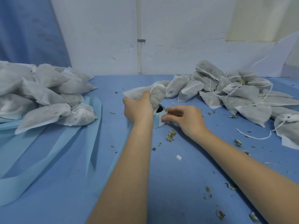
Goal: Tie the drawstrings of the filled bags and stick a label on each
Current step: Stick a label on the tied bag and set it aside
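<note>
My left hand [139, 109] grips a filled white drawstring bag [156, 94] just above the table's middle. Right under it stands a light blue label roll [159, 119], partly hidden by both hands. My right hand [186, 118] reaches onto the roll from the right, and its fingertips pinch a white printed label [162, 118] on the roll's side. A loose string from the bag trails toward the back right.
A heap of filled bags [239, 94] with loose strings lies at the right. Another pile of bags [43, 94] sits at the left on long strips of pale blue backing paper [53, 152]. Dried herb crumbs [170, 136] dot the blue table.
</note>
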`<state>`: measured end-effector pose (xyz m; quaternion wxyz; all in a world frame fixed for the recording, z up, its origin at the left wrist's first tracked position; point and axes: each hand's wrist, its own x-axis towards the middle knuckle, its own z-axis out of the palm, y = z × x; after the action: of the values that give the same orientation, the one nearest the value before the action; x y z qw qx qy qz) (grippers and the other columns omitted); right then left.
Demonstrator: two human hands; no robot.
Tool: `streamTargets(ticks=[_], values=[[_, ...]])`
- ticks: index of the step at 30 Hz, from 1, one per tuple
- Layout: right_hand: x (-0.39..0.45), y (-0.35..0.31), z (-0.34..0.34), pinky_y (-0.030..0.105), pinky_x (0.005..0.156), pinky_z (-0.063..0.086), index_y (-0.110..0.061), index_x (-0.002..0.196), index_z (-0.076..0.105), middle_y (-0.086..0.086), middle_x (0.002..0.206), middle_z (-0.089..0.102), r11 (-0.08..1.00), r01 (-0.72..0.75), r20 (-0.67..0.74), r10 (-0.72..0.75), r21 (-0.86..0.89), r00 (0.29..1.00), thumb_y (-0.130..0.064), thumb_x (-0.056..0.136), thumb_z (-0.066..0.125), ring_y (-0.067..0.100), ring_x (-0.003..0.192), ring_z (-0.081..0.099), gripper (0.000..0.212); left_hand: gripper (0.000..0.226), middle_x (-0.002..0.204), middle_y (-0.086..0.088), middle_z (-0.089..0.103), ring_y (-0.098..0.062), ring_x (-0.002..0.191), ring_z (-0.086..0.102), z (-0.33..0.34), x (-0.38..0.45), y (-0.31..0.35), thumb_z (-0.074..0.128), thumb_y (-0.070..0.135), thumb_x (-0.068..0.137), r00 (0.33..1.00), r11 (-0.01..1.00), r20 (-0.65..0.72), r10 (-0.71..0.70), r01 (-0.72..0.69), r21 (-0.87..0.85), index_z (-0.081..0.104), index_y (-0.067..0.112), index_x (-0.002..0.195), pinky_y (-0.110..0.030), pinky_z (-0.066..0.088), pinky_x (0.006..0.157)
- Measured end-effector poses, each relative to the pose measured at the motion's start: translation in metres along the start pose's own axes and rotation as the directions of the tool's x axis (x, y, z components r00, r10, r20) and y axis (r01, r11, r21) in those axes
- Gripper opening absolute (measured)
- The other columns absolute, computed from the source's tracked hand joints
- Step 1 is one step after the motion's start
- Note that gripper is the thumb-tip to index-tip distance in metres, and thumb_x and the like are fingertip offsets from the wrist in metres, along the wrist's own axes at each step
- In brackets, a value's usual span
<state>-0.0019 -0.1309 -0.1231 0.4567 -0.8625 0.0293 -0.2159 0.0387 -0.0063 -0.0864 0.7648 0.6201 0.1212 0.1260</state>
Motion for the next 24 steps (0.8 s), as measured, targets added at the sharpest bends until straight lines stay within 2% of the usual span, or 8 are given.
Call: streamTargets(ticks=[4,7,9,12,16,20,22,24], values=[[-0.004,-0.003,0.002,0.007,0.060,0.047,-0.017,0.081,0.075,-0.010,0.070,0.070,1.000,-0.015,-0.048,0.016,0.017,0.999,-0.018,0.072,0.083,-0.003,0.060,0.062,0.013,0.033,0.080,0.007,0.046,-0.018,0.080,0.048,0.001,-0.001,-0.001,0.068,0.028,0.082,1.000,0.999,0.006,0.014,-0.014,0.032,0.043,0.013,0.096,-0.024,0.039,0.068],[-0.006,-0.006,0.003,0.010,0.060,0.048,-0.021,0.073,0.071,-0.006,0.071,0.071,0.999,-0.031,-0.062,0.029,-0.025,0.998,-0.023,0.074,0.082,0.001,0.062,0.063,0.011,0.032,0.074,0.011,0.041,-0.018,0.078,0.047,0.001,-0.001,-0.001,0.066,0.028,0.083,1.000,0.998,0.008,0.024,-0.024,0.050,0.042,0.013,0.095,-0.024,0.038,0.067],[-0.007,-0.008,0.003,0.010,0.064,0.047,-0.019,0.074,0.070,-0.005,0.072,0.071,0.994,-0.038,-0.062,0.031,-0.107,0.998,-0.026,0.077,0.079,0.006,0.069,0.064,0.012,0.032,0.074,0.012,0.040,-0.015,0.073,0.046,0.001,-0.002,-0.001,0.066,0.029,0.083,1.000,0.998,0.011,0.026,-0.027,0.054,0.042,0.013,0.095,-0.024,0.038,0.064],[-0.012,-0.014,0.005,0.006,0.065,0.041,-0.019,0.072,0.064,-0.010,0.068,0.063,0.968,0.010,-0.042,-0.022,-0.250,0.999,-0.027,0.082,0.074,0.007,0.071,0.060,0.016,0.032,0.074,0.013,0.040,-0.003,0.062,0.042,0.001,-0.003,0.000,0.066,0.029,0.083,0.999,0.999,0.025,0.021,-0.022,0.045,0.041,0.014,0.095,-0.019,0.034,0.050],[-0.022,-0.024,0.005,0.019,0.074,0.045,-0.017,0.078,0.063,-0.005,0.083,0.066,0.944,0.106,0.093,-0.081,-0.313,0.992,-0.027,0.083,0.073,0.010,0.080,0.060,0.015,0.033,0.075,0.010,0.041,-0.015,0.073,0.047,0.001,-0.004,0.001,0.066,0.030,0.083,1.000,0.998,0.025,0.011,-0.012,0.059,0.041,0.014,0.096,-0.023,0.037,0.063],[-0.031,-0.036,-0.008,0.014,0.073,0.040,-0.031,0.070,0.059,-0.014,0.085,0.056,0.948,0.184,0.324,-0.094,-0.260,0.942,-0.035,0.077,0.077,-0.004,0.079,0.053,0.020,0.033,0.083,0.006,0.049,-0.018,0.081,0.050,0.001,-0.007,0.001,0.067,0.028,0.082,0.999,0.998,0.047,0.023,-0.025,0.051,0.043,0.013,0.098,-0.022,0.038,0.066],[-0.030,-0.045,-0.020,0.017,0.076,0.044,-0.033,0.068,0.060,-0.015,0.083,0.054,0.957,0.181,0.313,-0.104,-0.226,0.944,-0.037,0.073,0.079,-0.006,0.080,0.053,0.020,0.033,0.090,0.003,0.059,-0.019,0.082,0.057,0.000,-0.009,0.004,0.070,0.025,0.079,0.996,0.999,0.077,0.044,-0.045,0.014,0.050,0.010,0.100,-0.024,0.043,0.067],[-0.026,-0.055,-0.035,0.021,0.077,0.047,-0.033,0.068,0.062,-0.016,0.083,0.053,0.964,0.197,0.214,-0.158,-0.178,0.964,-0.037,0.070,0.080,-0.003,0.081,0.052,0.019,0.036,0.100,-0.003,0.066,-0.021,0.089,0.064,0.000,-0.012,0.009,0.074,0.021,0.075,0.990,0.998,0.126,0.057,-0.052,-0.048,0.058,0.008,0.105,-0.029,0.052,0.072]])
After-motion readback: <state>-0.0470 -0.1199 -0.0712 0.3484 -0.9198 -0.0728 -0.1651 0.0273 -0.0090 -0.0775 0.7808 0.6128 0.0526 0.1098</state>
